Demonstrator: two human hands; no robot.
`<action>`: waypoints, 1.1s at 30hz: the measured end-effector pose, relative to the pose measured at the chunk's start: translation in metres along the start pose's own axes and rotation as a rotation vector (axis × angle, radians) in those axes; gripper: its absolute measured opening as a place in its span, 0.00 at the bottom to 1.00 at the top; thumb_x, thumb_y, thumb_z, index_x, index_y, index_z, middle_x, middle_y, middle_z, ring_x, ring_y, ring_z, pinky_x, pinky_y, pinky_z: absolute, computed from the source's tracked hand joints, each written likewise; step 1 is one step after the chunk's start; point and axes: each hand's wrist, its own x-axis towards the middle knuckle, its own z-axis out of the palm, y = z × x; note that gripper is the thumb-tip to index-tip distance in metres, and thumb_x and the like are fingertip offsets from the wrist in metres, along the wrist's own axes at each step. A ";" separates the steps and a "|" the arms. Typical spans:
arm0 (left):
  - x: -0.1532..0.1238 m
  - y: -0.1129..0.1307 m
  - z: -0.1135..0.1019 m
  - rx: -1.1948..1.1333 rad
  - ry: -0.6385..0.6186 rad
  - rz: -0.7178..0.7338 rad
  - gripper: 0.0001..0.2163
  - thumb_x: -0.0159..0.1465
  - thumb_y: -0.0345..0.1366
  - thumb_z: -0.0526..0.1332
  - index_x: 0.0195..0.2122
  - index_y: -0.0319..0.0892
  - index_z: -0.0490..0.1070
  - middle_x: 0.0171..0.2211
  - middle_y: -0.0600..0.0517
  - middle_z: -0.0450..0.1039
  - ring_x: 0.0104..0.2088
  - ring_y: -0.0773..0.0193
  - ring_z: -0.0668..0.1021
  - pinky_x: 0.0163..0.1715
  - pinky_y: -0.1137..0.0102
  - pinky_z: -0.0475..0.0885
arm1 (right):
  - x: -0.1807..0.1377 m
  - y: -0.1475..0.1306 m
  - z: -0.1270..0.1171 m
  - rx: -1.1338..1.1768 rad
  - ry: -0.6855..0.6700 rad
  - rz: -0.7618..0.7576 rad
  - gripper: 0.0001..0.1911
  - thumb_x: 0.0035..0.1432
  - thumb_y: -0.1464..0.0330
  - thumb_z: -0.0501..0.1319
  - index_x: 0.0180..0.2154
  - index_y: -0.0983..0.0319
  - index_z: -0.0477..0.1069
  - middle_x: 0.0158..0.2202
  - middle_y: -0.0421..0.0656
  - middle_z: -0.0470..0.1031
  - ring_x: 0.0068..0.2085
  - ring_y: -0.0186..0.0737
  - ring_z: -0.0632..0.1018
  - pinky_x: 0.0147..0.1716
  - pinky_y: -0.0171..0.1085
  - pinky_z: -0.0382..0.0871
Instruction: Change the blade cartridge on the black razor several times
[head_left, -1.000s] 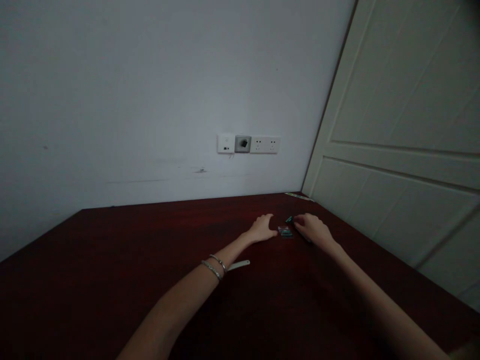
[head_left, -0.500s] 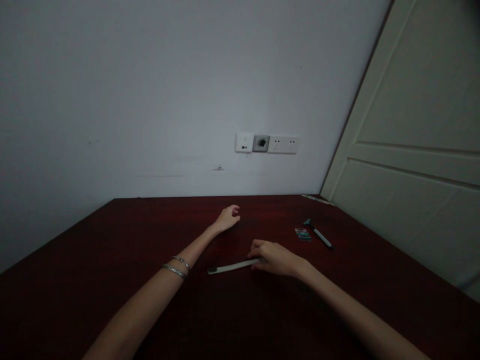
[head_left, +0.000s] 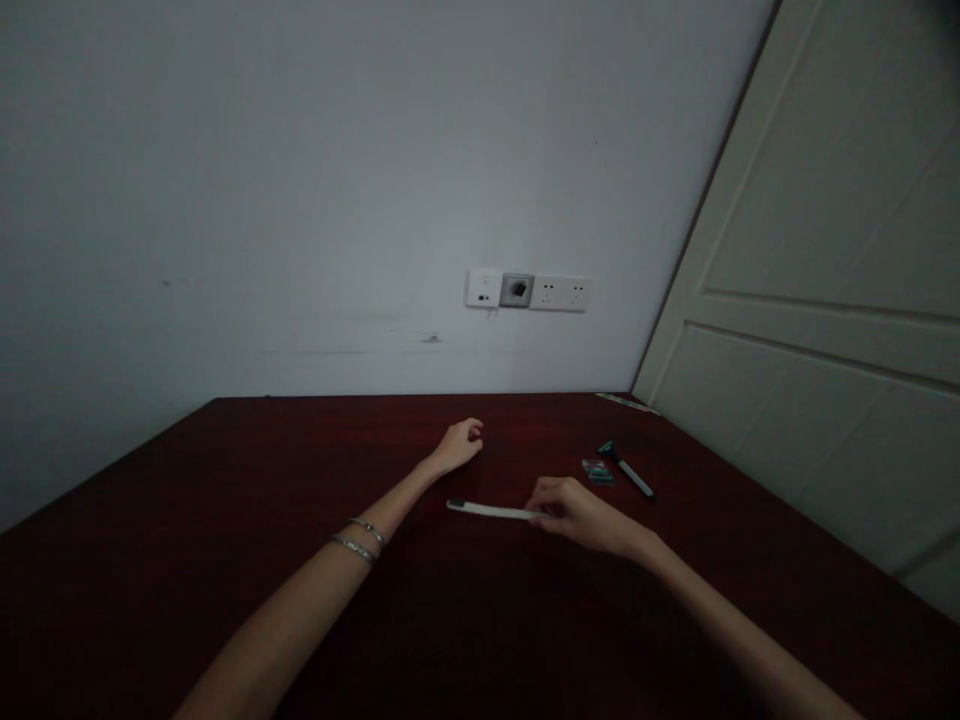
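Note:
A slim white toothbrush (head_left: 493, 511) with a dark bristle head at its left end is pinched by the handle in my right hand (head_left: 568, 508). It lies nearly level, head pointing left, just above or on the tabletop; I cannot tell which. My left hand (head_left: 458, 446) rests on the table farther back, fingers loosely curled and thumb apart, with nothing seen in it. Two silver bracelets (head_left: 358, 540) circle the left wrist. Right of my right hand lies a razor (head_left: 634, 477) with a grey handle, beside a small clear pack (head_left: 598, 472) with teal parts.
The dark red table (head_left: 187, 560) meets a white wall (head_left: 337, 200) carrying a row of sockets (head_left: 559, 293). A panelled pale door (head_left: 817, 330) borders the right side. A thin printed strip (head_left: 627, 403) lies at the back right corner.
My right hand has moved right and slightly back with the toothbrush, whose head has swung up and away. My left hand stays at nearly the same place, fingers a bit more curled.

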 end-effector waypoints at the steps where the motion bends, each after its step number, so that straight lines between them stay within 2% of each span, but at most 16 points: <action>1: 0.000 0.004 0.007 0.028 -0.016 0.031 0.16 0.55 0.27 0.57 0.46 0.38 0.68 0.42 0.46 0.74 0.42 0.63 0.75 0.45 0.70 0.69 | -0.009 0.009 -0.007 0.013 0.053 0.052 0.13 0.56 0.64 0.55 0.33 0.64 0.75 0.32 0.45 0.72 0.31 0.35 0.72 0.31 0.33 0.64; 4: -0.004 0.018 0.032 0.177 -0.121 0.201 0.15 0.58 0.33 0.57 0.47 0.39 0.67 0.44 0.45 0.72 0.45 0.59 0.74 0.47 0.66 0.67 | -0.040 0.044 -0.030 -0.002 0.248 0.256 0.16 0.53 0.60 0.56 0.33 0.64 0.76 0.30 0.45 0.74 0.32 0.39 0.73 0.33 0.35 0.65; 7: -0.008 0.040 0.059 0.265 -0.167 0.344 0.20 0.59 0.42 0.56 0.49 0.35 0.65 0.48 0.41 0.69 0.49 0.53 0.70 0.50 0.61 0.65 | -0.074 0.084 -0.049 -0.060 0.454 0.448 0.18 0.51 0.58 0.56 0.34 0.64 0.77 0.34 0.47 0.77 0.34 0.43 0.75 0.34 0.36 0.67; 11: -0.005 0.076 0.094 0.253 -0.244 0.430 0.30 0.56 0.50 0.57 0.54 0.34 0.60 0.53 0.39 0.64 0.53 0.51 0.67 0.52 0.61 0.62 | -0.105 0.122 -0.061 -0.191 0.560 0.645 0.16 0.49 0.60 0.56 0.32 0.63 0.77 0.33 0.47 0.78 0.36 0.48 0.77 0.35 0.37 0.68; 14: 0.000 0.100 0.113 0.229 -0.288 0.453 0.32 0.54 0.49 0.59 0.55 0.34 0.57 0.53 0.39 0.63 0.53 0.50 0.67 0.51 0.61 0.63 | -0.113 0.135 -0.061 -0.233 0.535 0.773 0.14 0.49 0.63 0.56 0.30 0.63 0.78 0.33 0.48 0.78 0.37 0.49 0.77 0.35 0.36 0.67; 18: 0.006 0.118 0.129 0.234 -0.300 0.399 0.26 0.54 0.42 0.59 0.52 0.36 0.59 0.48 0.40 0.68 0.49 0.51 0.71 0.47 0.63 0.66 | -0.111 0.144 -0.056 -0.222 0.444 0.862 0.13 0.49 0.65 0.56 0.27 0.63 0.77 0.30 0.48 0.78 0.36 0.48 0.77 0.32 0.35 0.66; 26: 0.007 0.122 0.141 0.252 -0.273 0.360 0.28 0.55 0.36 0.57 0.56 0.33 0.52 0.50 0.38 0.65 0.49 0.51 0.70 0.48 0.63 0.64 | -0.107 0.167 -0.050 -0.218 0.357 0.900 0.14 0.49 0.65 0.56 0.29 0.65 0.78 0.29 0.48 0.77 0.33 0.44 0.77 0.29 0.34 0.63; 33: 0.005 0.126 0.143 0.267 -0.285 0.348 0.28 0.55 0.37 0.57 0.56 0.35 0.51 0.51 0.38 0.64 0.50 0.48 0.68 0.47 0.59 0.64 | -0.103 0.171 -0.045 -0.208 0.354 0.913 0.14 0.50 0.65 0.57 0.31 0.66 0.78 0.31 0.49 0.77 0.34 0.44 0.77 0.29 0.33 0.64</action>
